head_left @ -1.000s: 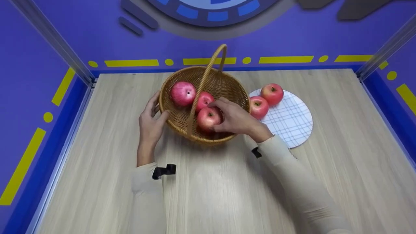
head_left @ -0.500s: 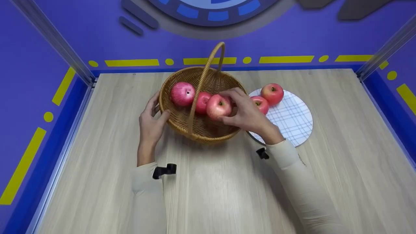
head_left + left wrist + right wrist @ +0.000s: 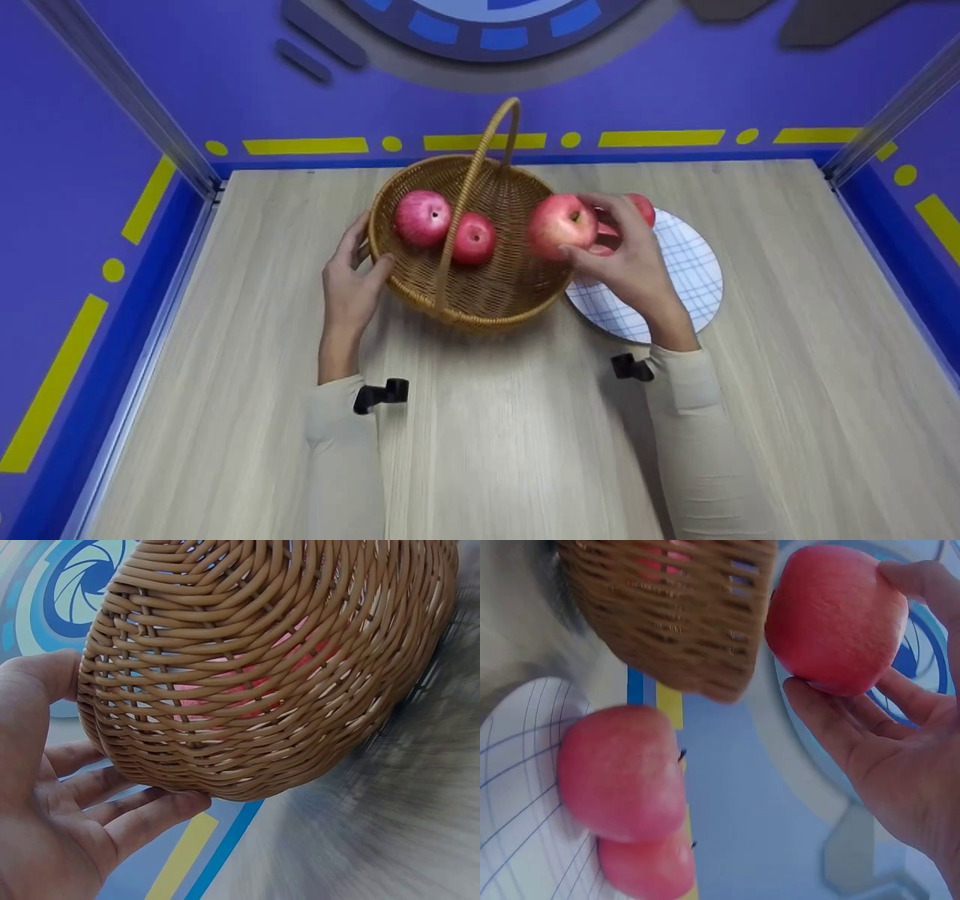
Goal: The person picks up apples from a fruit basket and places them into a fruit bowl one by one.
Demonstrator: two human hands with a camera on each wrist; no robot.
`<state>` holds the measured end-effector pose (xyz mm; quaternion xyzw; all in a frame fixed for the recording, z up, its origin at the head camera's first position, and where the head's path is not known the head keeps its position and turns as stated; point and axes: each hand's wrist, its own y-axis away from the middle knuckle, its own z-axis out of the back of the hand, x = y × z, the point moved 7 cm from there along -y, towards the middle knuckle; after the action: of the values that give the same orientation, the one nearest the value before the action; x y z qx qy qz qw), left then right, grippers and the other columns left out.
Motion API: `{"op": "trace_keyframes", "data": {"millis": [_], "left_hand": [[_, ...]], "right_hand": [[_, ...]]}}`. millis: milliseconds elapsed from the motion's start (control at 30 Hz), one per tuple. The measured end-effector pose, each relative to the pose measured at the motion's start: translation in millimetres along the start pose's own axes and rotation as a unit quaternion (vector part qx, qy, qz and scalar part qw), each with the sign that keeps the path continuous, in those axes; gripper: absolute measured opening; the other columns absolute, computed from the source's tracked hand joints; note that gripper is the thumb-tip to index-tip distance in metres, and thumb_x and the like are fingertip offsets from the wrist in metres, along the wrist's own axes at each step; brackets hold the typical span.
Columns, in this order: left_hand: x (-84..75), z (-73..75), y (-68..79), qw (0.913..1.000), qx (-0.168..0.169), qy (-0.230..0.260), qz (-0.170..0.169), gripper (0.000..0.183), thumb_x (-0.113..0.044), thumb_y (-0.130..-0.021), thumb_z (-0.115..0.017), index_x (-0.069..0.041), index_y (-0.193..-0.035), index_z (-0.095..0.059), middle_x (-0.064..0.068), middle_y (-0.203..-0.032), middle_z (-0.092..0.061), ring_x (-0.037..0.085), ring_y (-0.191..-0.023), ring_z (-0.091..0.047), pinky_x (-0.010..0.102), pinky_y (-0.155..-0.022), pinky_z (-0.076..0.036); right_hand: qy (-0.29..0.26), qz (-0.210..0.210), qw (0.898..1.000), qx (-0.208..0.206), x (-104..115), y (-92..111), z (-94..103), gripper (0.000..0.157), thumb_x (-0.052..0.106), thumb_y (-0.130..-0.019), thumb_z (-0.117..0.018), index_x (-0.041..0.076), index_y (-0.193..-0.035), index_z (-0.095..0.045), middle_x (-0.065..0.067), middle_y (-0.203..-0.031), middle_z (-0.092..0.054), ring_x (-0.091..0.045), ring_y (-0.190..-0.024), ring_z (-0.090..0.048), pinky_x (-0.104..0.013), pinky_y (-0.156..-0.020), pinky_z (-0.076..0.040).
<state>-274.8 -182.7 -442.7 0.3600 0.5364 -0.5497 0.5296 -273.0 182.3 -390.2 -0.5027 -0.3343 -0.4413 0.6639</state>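
Note:
A wicker basket (image 3: 517,292) with an arched handle holds a dark pink apple (image 3: 423,217) and a smaller red apple (image 3: 475,238). My left hand (image 3: 349,289) grips its left side, thumb at the rim and fingers along the outer wall, as the left wrist view (image 3: 82,810) confirms. Over the basket's right rim, my right hand (image 3: 630,259) pinches a red apple (image 3: 562,225) between thumb and fingers. In the right wrist view that apple (image 3: 836,619) is beside the basket wall, above the plate.
Right of the basket lies a round white plate (image 3: 694,262) with a blue check pattern. Two apples rest on it, partly hidden by my right hand in the head view; the right wrist view shows the nearer apple (image 3: 622,772) and the other apple (image 3: 649,866). A blue wall (image 3: 645,97) stands behind.
My right hand has lifted the apple from inside the basket and carried it right, to above the rim by the plate. The left hand stays on the basket, which has tilted slightly.

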Motion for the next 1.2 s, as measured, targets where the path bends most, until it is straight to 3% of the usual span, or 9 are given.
{"op": "trace_keyframes", "data": {"millis": [200,433,767,1200], "left_hand": [[1.4,-0.7,-0.3,1.0,0.001,0.001,0.001,0.068,-0.005,-0.094,-0.067,-0.01,-0.16,-0.05,0.006,-0.157,-0.054,0.028,-0.133,-0.059,0.041,-0.103,-0.057],[1.5,-1.6,-0.6,1.0,0.004,-0.006,0.003,0.068,-0.005,-0.094,-0.067,-0.01,-0.16,-0.049,0.006,-0.157,-0.054,0.024,-0.134,-0.059,0.041,-0.104,-0.056],[0.6,-0.3,-1.5,1.0,-0.003,0.003,0.003,0.068,-0.003,-0.094,-0.066,-0.009,-0.159,-0.05,0.008,-0.157,-0.053,0.025,-0.133,-0.059,0.041,-0.104,-0.056],[2.2,0.0,-2.9,1.0,-0.004,0.005,0.002,0.068,0.0,-0.094,-0.067,-0.007,-0.159,-0.049,0.011,-0.157,-0.053,0.027,-0.133,-0.06,0.037,-0.103,-0.057]], "right_hand": [[-0.003,-0.002,0.999,-0.044,-1,7,20.2,0.066,-0.002,-0.083,-0.087,-0.005,-0.143,-0.059,-0.011,-0.137,-0.062,-0.026,-0.12,-0.063,-0.03,-0.099,-0.055],[0.029,0.009,0.997,-0.074,2,10,36.7,0.068,0.0,-0.082,-0.089,-0.004,-0.144,-0.06,-0.011,-0.137,-0.06,-0.023,-0.118,-0.061,-0.026,-0.096,-0.056],[0.059,0.027,0.992,-0.108,7,12,59.4,0.07,0.0,-0.081,-0.09,-0.004,-0.145,-0.06,-0.011,-0.137,-0.058,-0.023,-0.127,-0.058,-0.029,-0.101,-0.056],[0.115,0.011,0.982,-0.15,0,18,89.2,0.073,0.002,-0.082,-0.09,-0.003,-0.148,-0.058,-0.014,-0.137,-0.056,-0.023,-0.129,-0.056,-0.028,-0.104,-0.055]]}}
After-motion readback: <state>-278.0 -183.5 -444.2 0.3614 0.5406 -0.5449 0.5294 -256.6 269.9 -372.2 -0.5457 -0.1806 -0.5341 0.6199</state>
